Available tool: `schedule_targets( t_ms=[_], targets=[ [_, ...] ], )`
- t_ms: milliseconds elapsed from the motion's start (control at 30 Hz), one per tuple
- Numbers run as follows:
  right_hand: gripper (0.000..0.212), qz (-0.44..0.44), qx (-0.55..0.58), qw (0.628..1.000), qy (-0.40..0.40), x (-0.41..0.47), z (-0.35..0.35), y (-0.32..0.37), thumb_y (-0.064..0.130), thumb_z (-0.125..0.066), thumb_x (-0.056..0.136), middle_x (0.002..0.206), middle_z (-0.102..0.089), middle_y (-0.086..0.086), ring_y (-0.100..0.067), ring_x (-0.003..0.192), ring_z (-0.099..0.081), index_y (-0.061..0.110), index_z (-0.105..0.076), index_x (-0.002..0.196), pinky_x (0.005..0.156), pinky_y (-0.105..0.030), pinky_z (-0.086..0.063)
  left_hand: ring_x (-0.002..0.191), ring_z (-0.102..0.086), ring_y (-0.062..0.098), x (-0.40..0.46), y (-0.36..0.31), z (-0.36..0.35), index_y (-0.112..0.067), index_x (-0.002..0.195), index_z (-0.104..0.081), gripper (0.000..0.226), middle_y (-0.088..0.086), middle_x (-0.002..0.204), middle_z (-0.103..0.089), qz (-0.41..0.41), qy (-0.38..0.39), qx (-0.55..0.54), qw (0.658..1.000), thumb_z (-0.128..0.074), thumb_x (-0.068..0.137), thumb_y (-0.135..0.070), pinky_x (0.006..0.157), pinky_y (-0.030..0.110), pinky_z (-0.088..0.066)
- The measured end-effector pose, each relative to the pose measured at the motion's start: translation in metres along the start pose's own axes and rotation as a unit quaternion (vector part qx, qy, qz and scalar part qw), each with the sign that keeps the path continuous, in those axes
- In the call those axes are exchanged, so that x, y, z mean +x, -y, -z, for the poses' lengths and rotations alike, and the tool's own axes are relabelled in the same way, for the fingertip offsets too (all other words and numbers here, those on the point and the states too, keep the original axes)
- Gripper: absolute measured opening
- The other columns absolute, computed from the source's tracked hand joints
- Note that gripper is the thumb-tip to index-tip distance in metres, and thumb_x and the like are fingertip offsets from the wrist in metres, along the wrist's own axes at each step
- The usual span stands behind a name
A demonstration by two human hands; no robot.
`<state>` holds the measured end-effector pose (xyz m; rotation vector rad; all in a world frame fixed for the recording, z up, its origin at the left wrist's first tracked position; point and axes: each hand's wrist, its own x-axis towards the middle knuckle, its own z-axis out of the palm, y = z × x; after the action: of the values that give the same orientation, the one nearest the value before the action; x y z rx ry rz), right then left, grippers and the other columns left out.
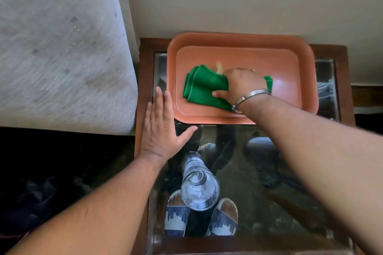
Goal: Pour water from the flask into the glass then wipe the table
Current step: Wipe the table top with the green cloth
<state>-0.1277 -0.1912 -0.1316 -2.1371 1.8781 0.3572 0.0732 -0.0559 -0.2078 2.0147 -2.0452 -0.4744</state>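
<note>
Fingers of the left hand (159,130) were laid flat and extended on the glass-topped desk (248,161), beside the orange tray (290,54). Near the front edge, the glass (200,188) was stood upright on the desk. In the tray, the green cloth (202,87) was clasped by the right hand (242,85), whose wrist was ringed by a bangle (248,96).

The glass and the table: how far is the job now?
The glass on the table seems to hold water, so pouring looks done; no flask shows. The right hand grips the green cloth in the orange tray; the left hand lies flat on the table. Wiping remains.
</note>
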Motion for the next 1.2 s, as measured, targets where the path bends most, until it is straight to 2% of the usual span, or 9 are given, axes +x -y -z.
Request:
schedule_targets(
  t_ms=[100,200,300,367,467,567,633,833,1200],
  targets=[
    [0.035,-0.036,0.155,0.985,-0.067,-0.03,0.014,-0.004,0.049,-0.07,0.084,0.09,-0.063,-0.011,-0.032,0.08,-0.057,0.017,-0.06,0.092,0.063,-0.034,-0.032,0.156,-0.001,0.026,0.0,-0.005,0.005,-0.003,0.159,0.008,0.132,0.018,0.166,0.007,0.022,0.027,0.004,0.999,-0.064,0.075,-0.074,0.127,0.042,-0.004],
    [0.029,-0.102,0.383,0.908,-0.138,-0.091,0.012,-0.009,0.042,-0.073,0.084,0.071,-0.054,0.006,-0.014,0.067,-0.048,0.022,-0.052,0.083,0.058,-0.027,-0.028,0.157,-0.005,0.028,0.002,-0.005,0.007,-0.004,0.159,0.006,0.132,0.02,0.168,0.0,0.02,0.033,0.006,0.999,-0.068,0.074,-0.073,0.127,0.044,-0.005],
    [0.024,-0.192,0.443,0.871,-0.091,-0.155,-0.019,-0.016,0.035,-0.075,0.084,0.071,-0.056,0.017,-0.008,0.063,-0.053,0.022,-0.055,0.087,0.051,-0.019,-0.033,0.157,-0.004,0.026,0.002,-0.004,0.007,-0.011,0.158,0.015,0.133,0.017,0.169,-0.001,0.023,0.038,0.008,0.999,-0.066,0.074,-0.075,0.127,0.044,-0.004],
    [0.027,-0.261,0.435,0.859,-0.06,-0.18,-0.047,-0.019,0.03,-0.077,0.083,0.075,-0.058,0.013,-0.019,0.075,-0.062,0.019,-0.054,0.093,0.055,-0.013,-0.038,0.157,-0.003,0.023,0.003,-0.004,0.005,-0.013,0.159,0.015,0.134,0.015,0.17,0.0,0.02,0.034,0.007,0.999,-0.067,0.073,-0.075,0.127,0.041,-0.002],
    [0.065,-0.332,0.337,0.877,-0.078,-0.194,-0.07,-0.005,0.022,-0.08,0.079,0.118,-0.058,-0.015,-0.038,0.117,-0.054,0.005,-0.044,0.131,0.094,-0.041,-0.049,0.155,0.001,0.017,0.004,-0.001,0.004,-0.012,0.16,0.014,0.137,0.013,0.169,0.001,0.019,0.014,0.006,1.0,-0.069,0.071,-0.077,0.126,0.037,0.002],
    [0.088,-0.198,0.149,0.96,-0.128,-0.209,-0.087,0.012,0.021,-0.075,0.08,0.155,-0.031,-0.027,-0.041,0.143,-0.026,-0.001,-0.025,0.149,0.119,-0.045,-0.02,0.154,0.0,0.019,0.0,-0.003,0.006,-0.007,0.158,0.015,0.143,0.018,0.169,0.0,0.035,0.007,0.011,0.999,-0.071,0.069,-0.077,0.126,0.039,0.002],
    [0.079,-0.115,0.087,0.986,-0.079,-0.216,-0.099,0.01,0.024,-0.076,0.08,0.154,-0.035,-0.026,-0.044,0.14,-0.034,0.001,-0.038,0.146,0.116,-0.053,-0.029,0.155,-0.005,0.026,0.0,-0.005,0.008,-0.003,0.157,0.015,0.144,0.022,0.168,-0.002,0.048,0.014,0.017,0.999,-0.07,0.068,-0.078,0.127,0.044,-0.002],
    [0.071,-0.093,0.073,0.993,-0.016,-0.189,-0.1,-0.006,0.023,-0.058,0.075,0.15,-0.039,-0.028,-0.05,0.137,-0.035,0.013,-0.046,0.145,0.112,-0.059,-0.034,0.156,-0.008,0.023,0.0,-0.004,0.003,-0.007,0.159,0.014,0.142,0.017,0.17,-0.005,0.041,0.006,0.017,0.999,-0.068,0.069,-0.08,0.127,0.042,-0.003],
    [0.079,0.201,0.027,0.978,0.04,-0.186,-0.098,-0.021,0.012,-0.072,0.063,0.149,-0.049,-0.01,-0.041,0.131,-0.049,0.024,-0.055,0.139,0.106,-0.057,-0.04,0.156,-0.016,0.025,0.0,-0.003,0.005,-0.004,0.159,0.01,0.135,0.019,0.169,-0.012,0.031,0.005,0.01,0.999,-0.065,0.072,-0.074,0.127,0.044,-0.007]
  ],
)
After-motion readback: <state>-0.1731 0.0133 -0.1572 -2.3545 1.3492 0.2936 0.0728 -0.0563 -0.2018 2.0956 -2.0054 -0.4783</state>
